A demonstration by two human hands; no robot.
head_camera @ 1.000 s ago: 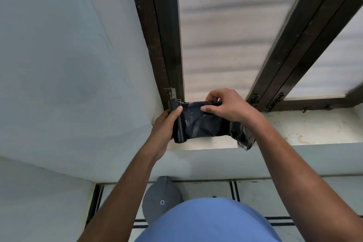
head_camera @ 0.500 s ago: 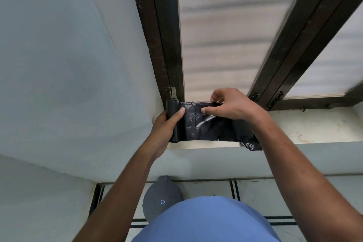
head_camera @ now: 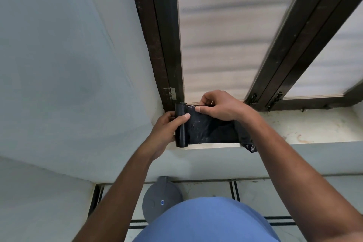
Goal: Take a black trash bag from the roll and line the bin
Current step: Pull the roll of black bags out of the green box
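Observation:
Over the window sill (head_camera: 306, 129) I hold a black roll of trash bags (head_camera: 181, 127), upright, gripped by my left hand (head_camera: 167, 129) with the thumb across it. A black trash bag (head_camera: 212, 129) stretches flat from the roll to the right; its loose end hangs over the sill edge under my right forearm. My right hand (head_camera: 222, 107) pinches the bag's top edge close to the roll. Down on the floor, a grey bin (head_camera: 160, 198) with a closed lid stands below the sill, partly hidden by my blue shirt.
A dark window frame (head_camera: 167, 45) with frosted panes rises behind the sill. A pale wall (head_camera: 68, 65) closes the left side. White floor tiles with dark lines (head_camera: 255, 188) lie beside the bin.
The bag has been pulled farther off the roll, so the unrolled stretch is longer and flatter. My right hand has shifted to the bag's top edge near the roll.

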